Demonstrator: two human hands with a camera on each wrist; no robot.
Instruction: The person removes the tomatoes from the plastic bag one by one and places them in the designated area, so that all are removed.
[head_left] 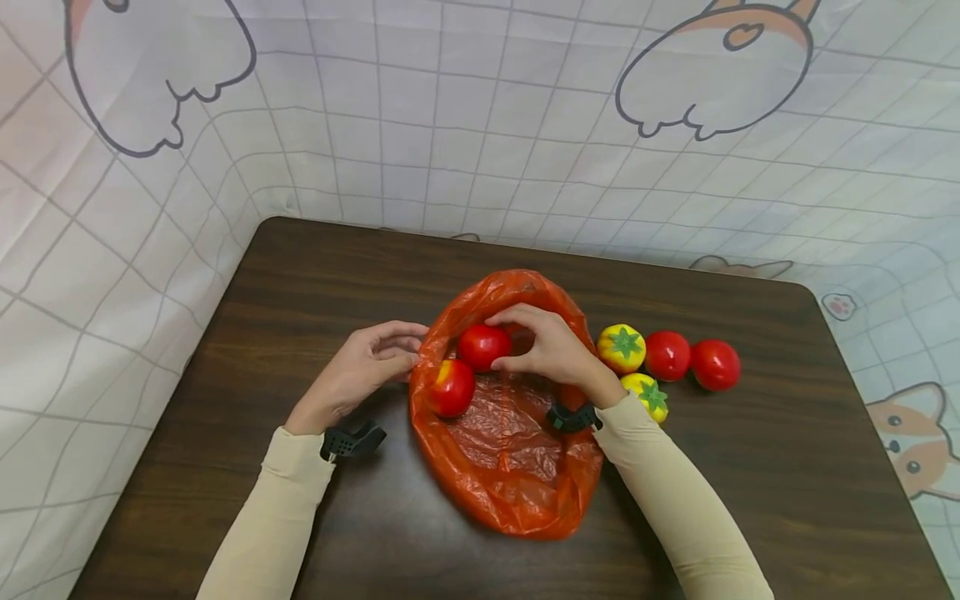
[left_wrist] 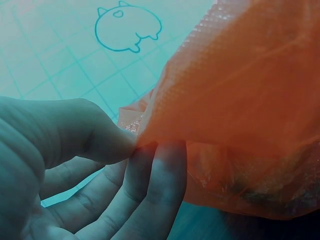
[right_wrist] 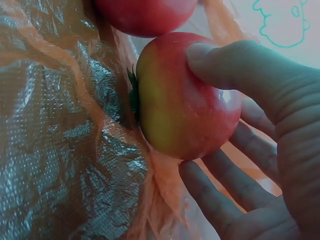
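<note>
An orange-red plastic bag [head_left: 517, 512] lies on the table with its mouth spread wide and its rim rolled outward. My left hand [head_left: 367, 367] pinches the bag's left rim between thumb and fingers, seen close up in the left wrist view. Inside the bag, my right hand [head_left: 551, 346] holds a red tomato [head_left: 480, 346], thumb on one side and fingers round the other. The right wrist view shows that tomato's yellow end and green leafy top [right_wrist: 133, 95] facing the bag's plastic. A second tomato [head_left: 453, 390] sits beside it against the bag's left wall.
Right of the bag, two tomatoes stand yellow side up with green star tops, one at the back [head_left: 621, 347] and one partly behind the right sleeve [head_left: 651, 398]. Farther right are two red tomatoes [head_left: 715, 364]. A white patterned cloth [head_left: 480, 125] hangs behind the dark wooden table [head_left: 337, 258].
</note>
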